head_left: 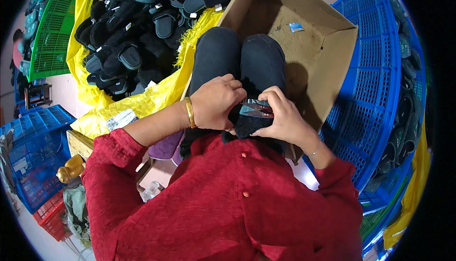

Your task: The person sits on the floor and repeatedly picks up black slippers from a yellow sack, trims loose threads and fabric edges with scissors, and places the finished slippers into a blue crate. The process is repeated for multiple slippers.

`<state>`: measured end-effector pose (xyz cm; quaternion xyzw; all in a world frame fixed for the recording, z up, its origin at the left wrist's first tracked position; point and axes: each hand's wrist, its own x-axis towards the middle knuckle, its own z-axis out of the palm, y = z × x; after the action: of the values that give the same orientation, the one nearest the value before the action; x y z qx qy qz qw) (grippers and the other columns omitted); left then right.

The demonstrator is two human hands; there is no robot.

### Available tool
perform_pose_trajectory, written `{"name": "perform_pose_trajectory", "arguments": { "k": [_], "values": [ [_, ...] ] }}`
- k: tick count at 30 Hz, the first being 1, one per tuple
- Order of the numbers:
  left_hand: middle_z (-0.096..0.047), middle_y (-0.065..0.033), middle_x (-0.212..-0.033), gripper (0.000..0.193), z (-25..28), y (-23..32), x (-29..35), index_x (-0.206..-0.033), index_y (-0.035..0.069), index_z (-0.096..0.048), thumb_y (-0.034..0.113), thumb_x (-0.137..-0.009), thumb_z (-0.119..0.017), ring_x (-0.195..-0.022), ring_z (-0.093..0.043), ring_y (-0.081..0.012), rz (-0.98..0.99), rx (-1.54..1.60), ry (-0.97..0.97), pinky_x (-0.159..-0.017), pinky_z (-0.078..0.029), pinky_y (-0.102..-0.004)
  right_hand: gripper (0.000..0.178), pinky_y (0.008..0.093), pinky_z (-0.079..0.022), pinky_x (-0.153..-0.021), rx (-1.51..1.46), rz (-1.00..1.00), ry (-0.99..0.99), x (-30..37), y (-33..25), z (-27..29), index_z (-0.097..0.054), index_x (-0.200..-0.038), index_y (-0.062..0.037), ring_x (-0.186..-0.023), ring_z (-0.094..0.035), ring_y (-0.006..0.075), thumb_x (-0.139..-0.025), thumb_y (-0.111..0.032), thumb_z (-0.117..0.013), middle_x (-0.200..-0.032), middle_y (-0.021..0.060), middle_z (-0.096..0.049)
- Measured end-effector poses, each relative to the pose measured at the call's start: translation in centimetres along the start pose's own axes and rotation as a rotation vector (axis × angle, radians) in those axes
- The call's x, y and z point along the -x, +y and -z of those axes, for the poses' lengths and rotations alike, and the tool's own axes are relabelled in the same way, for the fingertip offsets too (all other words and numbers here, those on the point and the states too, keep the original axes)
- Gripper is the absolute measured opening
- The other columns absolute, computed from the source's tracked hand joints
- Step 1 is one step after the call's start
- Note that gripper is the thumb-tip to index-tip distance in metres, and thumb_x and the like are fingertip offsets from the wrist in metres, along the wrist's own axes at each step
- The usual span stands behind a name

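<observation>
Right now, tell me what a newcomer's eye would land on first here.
At the centre, the left hand and right hand close together on a black fuzzy slipper with a small grey packet pressed against it, just above the red shirt. Upper left, a heap of black slippers lies on yellow sheeting. An open cardboard box sits upper right, against a blue plastic crate.

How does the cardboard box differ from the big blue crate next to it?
The cardboard box has solid brown walls; the blue crate has plastic lattice walls. The box holds only a small blue scrap; the crate's inside is hidden. Both lie right of the person's knees.
</observation>
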<state>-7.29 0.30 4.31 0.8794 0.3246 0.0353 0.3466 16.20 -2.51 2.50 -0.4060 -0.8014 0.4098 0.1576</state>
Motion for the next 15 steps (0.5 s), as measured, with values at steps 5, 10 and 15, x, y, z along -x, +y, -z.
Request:
{"name": "perform_pose_trajectory", "arguments": {
  "k": [5, 10, 15],
  "values": [
    [-0.058, -0.0126, -0.095, 0.053, -1.4, 0.8, 0.8, -0.097, 0.0, -0.061, 0.015, -0.05, -0.079, -0.093, -0.054, -0.0309, -0.048, 0.054, 0.194, -0.085, -0.048, -0.0366, 0.062, 0.042, -0.053, -0.073, 0.049, 0.029, 0.026, 0.3, 0.7, -0.3, -0.048, -0.103, -0.0041, -0.088, -0.061, 0.0334, -0.058, -0.022, -0.087, -0.103, 0.0121, -0.05],
    [-0.056, -0.0124, -0.092, 0.056, -2.1, 0.9, 0.8, -0.097, 0.001, -0.059, 0.012, -0.045, -0.076, -0.089, -0.054, -0.0303, -0.08, 0.002, 0.293, -0.081, -0.048, -0.0368, 0.058, 0.0402, -0.053, -0.071, 0.042, 0.055, 0.072, 0.1, 1.2, -0.3, -0.049, -0.1, -0.0048, -0.087, -0.061, 0.0318, -0.056, -0.018, -0.085, -0.1, 0.0112, -0.05],
    [-0.056, -0.0119, -0.09, 0.052, -2.9, 0.9, 0.8, -0.098, 0.001, -0.059, 0.01, -0.048, -0.073, -0.086, -0.053, -0.0302, -0.025, -0.056, 0.295, -0.076, -0.049, -0.0352, 0.057, 0.0387, -0.052, -0.07, 0.048, 0.085, 0.119, 0.1, 1.6, -0.7, -0.05, -0.099, -0.0054, -0.085, -0.061, 0.0308, -0.055, -0.012, -0.084, -0.1, 0.0107, -0.05]
  ]
}}
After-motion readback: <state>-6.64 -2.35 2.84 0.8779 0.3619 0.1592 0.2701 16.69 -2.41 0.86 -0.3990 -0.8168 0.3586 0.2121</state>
